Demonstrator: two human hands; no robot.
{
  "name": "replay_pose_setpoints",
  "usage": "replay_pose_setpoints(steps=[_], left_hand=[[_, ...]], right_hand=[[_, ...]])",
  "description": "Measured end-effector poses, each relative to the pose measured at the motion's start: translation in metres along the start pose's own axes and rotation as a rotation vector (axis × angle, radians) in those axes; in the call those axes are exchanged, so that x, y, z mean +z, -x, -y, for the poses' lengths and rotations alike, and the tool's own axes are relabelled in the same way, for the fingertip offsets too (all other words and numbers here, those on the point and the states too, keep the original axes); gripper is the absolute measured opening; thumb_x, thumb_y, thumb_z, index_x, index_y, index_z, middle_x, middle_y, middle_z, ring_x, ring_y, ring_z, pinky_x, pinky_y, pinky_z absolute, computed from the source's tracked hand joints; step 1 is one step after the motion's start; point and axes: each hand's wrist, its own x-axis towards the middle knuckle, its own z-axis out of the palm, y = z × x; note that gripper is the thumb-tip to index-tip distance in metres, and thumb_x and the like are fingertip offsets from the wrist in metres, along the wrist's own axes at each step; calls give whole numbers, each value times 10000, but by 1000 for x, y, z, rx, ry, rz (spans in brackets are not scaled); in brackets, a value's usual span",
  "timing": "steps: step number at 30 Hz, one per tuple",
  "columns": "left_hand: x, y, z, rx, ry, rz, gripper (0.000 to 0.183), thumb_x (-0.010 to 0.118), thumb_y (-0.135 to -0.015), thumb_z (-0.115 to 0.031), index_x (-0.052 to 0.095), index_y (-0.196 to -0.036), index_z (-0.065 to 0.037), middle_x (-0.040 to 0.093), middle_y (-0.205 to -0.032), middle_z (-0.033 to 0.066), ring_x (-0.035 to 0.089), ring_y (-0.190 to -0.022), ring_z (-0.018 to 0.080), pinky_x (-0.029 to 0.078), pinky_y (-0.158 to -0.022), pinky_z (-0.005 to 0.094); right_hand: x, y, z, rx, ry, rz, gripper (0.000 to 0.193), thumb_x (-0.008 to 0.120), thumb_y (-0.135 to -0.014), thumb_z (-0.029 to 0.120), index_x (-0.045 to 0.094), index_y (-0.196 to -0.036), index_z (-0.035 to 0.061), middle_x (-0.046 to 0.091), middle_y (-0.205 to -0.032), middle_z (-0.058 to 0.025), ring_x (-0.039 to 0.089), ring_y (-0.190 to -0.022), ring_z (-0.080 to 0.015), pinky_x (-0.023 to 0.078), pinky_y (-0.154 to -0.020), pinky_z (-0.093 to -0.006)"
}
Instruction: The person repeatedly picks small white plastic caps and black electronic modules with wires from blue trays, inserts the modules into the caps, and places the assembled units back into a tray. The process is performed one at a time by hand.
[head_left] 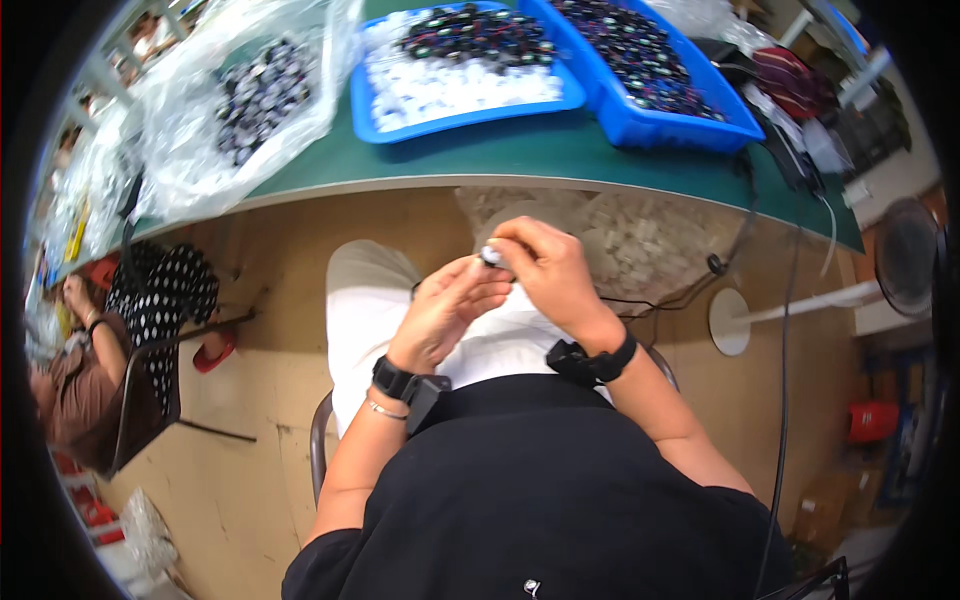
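mid-frame, over our white trousers (362, 312): small white-and-black part (491, 256) | grip: our left hand (447, 306) and right hand (550, 268) both pinch it, fingertips only | risk imo: one slip and we lose it to the floor (285, 290), since the green table (440, 162) stops short up top

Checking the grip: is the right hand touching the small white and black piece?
Touching: the head view shows the right hand pinching the small piece, with no gap between them.
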Motion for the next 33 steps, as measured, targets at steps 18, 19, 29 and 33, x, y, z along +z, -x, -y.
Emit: replay_pose_setpoints(steps=[18,19,29,33], left_hand=[[4,1,9,401,-499,-112,312,608,-914,-58,541,-1211,9,593,-955,23,607,-891,105,502,-802,247],[4,1,9,402,-486,-119,311,613,-914,-66,543,-1207,11,597,-949,24,608,-887,105,501,-795,246],[2,1,10,323,-484,-189,256,628,-916,-98,578,-1143,10,630,-882,25,619,-797,93,503,-702,230],[5,2,10,434,-577,-164,238,624,-908,-62,580,-1130,11,625,-873,19,602,-774,80,490,-674,215]], right_hand=[[4,3,-13,442,-595,162,137,599,-935,139,618,-948,4,614,-802,-16,563,-693,-64,469,-623,-214],[5,3,-14,445,-584,158,137,602,-933,139,622,-945,4,614,-800,-15,563,-694,-64,470,-625,-214],[8,6,-15,352,-414,129,121,608,-928,122,621,-939,2,622,-789,-10,570,-675,-60,471,-602,-209],[8,6,-13,430,-472,135,121,596,-932,121,606,-933,1,614,-776,-14,570,-677,-63,469,-602,-211]])
